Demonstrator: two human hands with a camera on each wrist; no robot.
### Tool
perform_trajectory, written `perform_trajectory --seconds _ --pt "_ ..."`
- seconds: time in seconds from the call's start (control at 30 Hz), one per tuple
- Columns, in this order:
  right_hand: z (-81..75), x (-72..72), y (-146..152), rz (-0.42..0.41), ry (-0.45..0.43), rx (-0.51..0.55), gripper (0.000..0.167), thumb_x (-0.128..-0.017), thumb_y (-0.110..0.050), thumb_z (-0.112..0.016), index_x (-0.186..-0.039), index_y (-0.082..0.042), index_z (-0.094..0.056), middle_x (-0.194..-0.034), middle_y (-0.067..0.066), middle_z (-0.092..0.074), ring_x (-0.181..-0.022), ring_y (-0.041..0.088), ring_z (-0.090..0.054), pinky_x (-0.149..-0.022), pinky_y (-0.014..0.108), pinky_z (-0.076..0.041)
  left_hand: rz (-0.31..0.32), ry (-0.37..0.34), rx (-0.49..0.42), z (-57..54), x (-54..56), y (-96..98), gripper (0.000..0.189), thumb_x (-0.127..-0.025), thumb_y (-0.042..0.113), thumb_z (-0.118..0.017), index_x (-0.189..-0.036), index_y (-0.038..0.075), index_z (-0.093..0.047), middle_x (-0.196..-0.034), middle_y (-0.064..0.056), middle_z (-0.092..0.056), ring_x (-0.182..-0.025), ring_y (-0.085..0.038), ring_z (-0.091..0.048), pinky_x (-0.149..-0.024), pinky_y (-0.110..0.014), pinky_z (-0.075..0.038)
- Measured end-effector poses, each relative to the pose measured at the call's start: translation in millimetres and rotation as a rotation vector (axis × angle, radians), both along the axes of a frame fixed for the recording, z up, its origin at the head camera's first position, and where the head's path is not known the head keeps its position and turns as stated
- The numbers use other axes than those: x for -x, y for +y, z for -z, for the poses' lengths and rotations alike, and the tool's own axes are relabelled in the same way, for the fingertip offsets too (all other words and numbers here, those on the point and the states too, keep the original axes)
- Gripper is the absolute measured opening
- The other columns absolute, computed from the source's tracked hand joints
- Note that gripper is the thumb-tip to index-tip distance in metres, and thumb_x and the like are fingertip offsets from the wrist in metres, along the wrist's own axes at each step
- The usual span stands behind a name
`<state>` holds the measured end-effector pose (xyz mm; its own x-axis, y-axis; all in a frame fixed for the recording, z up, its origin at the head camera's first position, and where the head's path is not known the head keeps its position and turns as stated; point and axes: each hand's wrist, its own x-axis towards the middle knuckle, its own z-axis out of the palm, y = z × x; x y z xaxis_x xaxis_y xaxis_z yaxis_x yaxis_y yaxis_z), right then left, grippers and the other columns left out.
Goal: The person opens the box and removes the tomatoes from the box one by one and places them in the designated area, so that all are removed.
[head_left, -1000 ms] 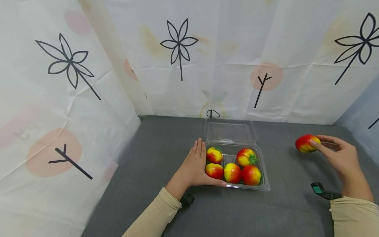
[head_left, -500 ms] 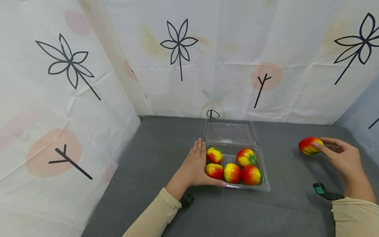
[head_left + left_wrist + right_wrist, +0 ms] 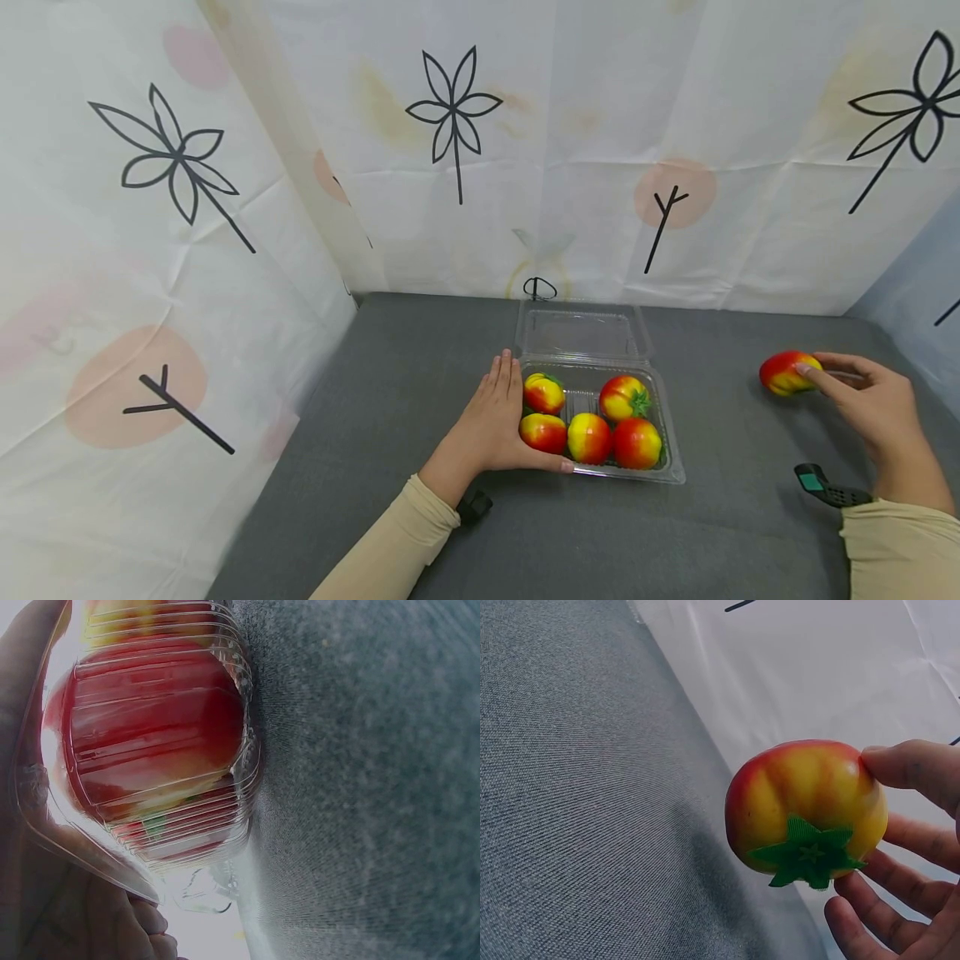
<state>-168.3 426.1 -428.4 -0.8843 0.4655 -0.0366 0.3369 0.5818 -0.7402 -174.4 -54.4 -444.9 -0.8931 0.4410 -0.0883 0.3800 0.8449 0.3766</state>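
Observation:
At the right of the head view my right hand (image 3: 873, 400) holds a red and yellow artificial tomato (image 3: 789, 372) between thumb and fingers, over the grey table. Its green leafy crown (image 3: 810, 853) shows in the right wrist view. My left hand (image 3: 489, 421) rests against a clear plastic clamshell box (image 3: 671, 442), fingers straight along its left side and thumb along the front edge. Several similar tomatoes (image 3: 589, 438) lie inside, a row along the front and two behind. Through the ribbed wall, the left wrist view shows one red tomato (image 3: 157, 720) up close.
The box's transparent lid (image 3: 581, 333) lies folded back toward the rear wall. White cloth (image 3: 570, 208) printed with flowers and twigs hangs behind and to the left of the grey tabletop (image 3: 420, 350). Black wrist devices (image 3: 832, 487) show on both arms.
My right hand has moved slightly right and nearer to me with the tomato, slowing in the latter half second. The left hand and the box stay where they were.

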Motion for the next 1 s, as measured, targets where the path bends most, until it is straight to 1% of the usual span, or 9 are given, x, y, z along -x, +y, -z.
perform_trajectory --seconds 0.23,0.43,0.6,0.67,0.73,0.77,0.83,0.9,1.0 --pt "1.7 -0.9 2 -0.008 -0.013 0.015 0.074 -0.108 -0.047 -0.055 -0.153 0.011 -0.043 -0.163 0.040 -0.032 -0.142 0.061 -0.036 -0.112 0.077 -0.035 0.003 0.003 0.001 0.1 -0.2 -0.3 0.152 -0.067 0.097 -0.065 -0.171 0.006 -0.002 -0.180 -0.013 0.007 -0.168 -0.032 0.006 -0.135 -0.049 -0.013" --pt "6.5 0.5 4 -0.015 -0.017 -0.018 0.072 -0.108 -0.046 -0.056 -0.150 0.012 -0.046 -0.160 0.040 -0.036 -0.138 0.058 -0.040 -0.101 0.072 -0.042 0.006 0.007 0.001 0.5 -0.2 -0.5 0.152 -0.067 0.097 -0.064 -0.171 0.005 -0.002 -0.180 -0.014 0.006 -0.168 -0.032 0.007 -0.135 -0.049 -0.013" --pt "10.0 1.0 8 -0.029 -0.019 -0.008 0.074 -0.108 -0.047 -0.056 -0.150 0.012 -0.044 -0.161 0.041 -0.033 -0.140 0.061 -0.038 -0.107 0.076 -0.039 0.006 0.005 0.001 0.5 0.0 -0.5 0.153 -0.067 0.098 -0.064 -0.171 0.006 -0.001 -0.180 -0.014 0.006 -0.168 -0.032 0.007 -0.135 -0.049 -0.013" --pt "10.6 0.9 8 -0.033 -0.023 -0.009 0.074 -0.108 -0.047 -0.055 -0.150 0.012 -0.044 -0.161 0.042 -0.032 -0.139 0.061 -0.038 -0.105 0.076 -0.040 0.005 0.003 0.001 0.6 0.0 -0.4 0.153 -0.067 0.098 -0.064 -0.171 0.006 -0.001 -0.180 -0.014 0.006 -0.168 -0.032 0.007 -0.135 -0.049 -0.013" --pt "10.9 1.0 8 -0.031 -0.028 -0.022 0.074 -0.108 -0.048 -0.055 -0.150 0.012 -0.045 -0.160 0.040 -0.034 -0.132 0.059 -0.043 -0.094 0.063 -0.049 0.005 0.003 -0.001 0.7 0.1 -0.4 0.153 -0.067 0.098 -0.064 -0.171 0.006 -0.001 -0.180 -0.014 0.006 -0.168 -0.032 0.007 -0.135 -0.049 -0.013" --pt "10.8 1.0 9 -0.032 -0.031 -0.029 0.074 -0.108 -0.048 -0.055 -0.150 0.011 -0.045 -0.160 0.040 -0.035 -0.129 0.058 -0.044 -0.089 0.058 -0.050 0.004 0.004 -0.003 0.7 0.0 -0.4 0.153 -0.067 0.097 -0.064 -0.171 0.006 -0.001 -0.180 -0.014 0.006 -0.168 -0.032 0.007 -0.135 -0.049 -0.013" --pt "10.6 1.0 9 -0.032 -0.035 -0.045 0.073 -0.108 -0.048 -0.054 -0.150 0.011 -0.046 -0.158 0.039 -0.037 -0.123 0.054 -0.047 -0.077 0.041 -0.046 0.004 0.005 -0.005 0.8 0.0 -0.4 0.153 -0.067 0.097 -0.065 -0.171 0.005 -0.001 -0.180 -0.014 0.006 -0.168 -0.032 0.007 -0.135 -0.049 -0.013" --pt "9.9 0.9 9 -0.034 -0.040 -0.051 0.073 -0.109 -0.047 -0.054 -0.151 0.011 -0.046 -0.158 0.039 -0.038 -0.120 0.053 -0.049 -0.073 0.031 -0.041 0.004 0.006 -0.005 0.7 0.0 -0.5 0.153 -0.066 0.097 -0.065 -0.171 0.005 -0.001 -0.180 -0.013 0.007 -0.168 -0.032 0.007 -0.135 -0.049 -0.013" --pt "8.8 1.1 8 -0.037 -0.045 -0.049 0.072 -0.110 -0.046 -0.052 -0.152 0.012 -0.044 -0.158 0.041 -0.037 -0.123 0.055 -0.049 -0.072 0.028 -0.040 0.003 0.004 -0.004 0.3 0.0 -0.5 0.153 -0.067 0.097 -0.065 -0.171 0.006 -0.001 -0.180 -0.013 0.007 -0.168 -0.032 0.007 -0.135 -0.049 -0.013"
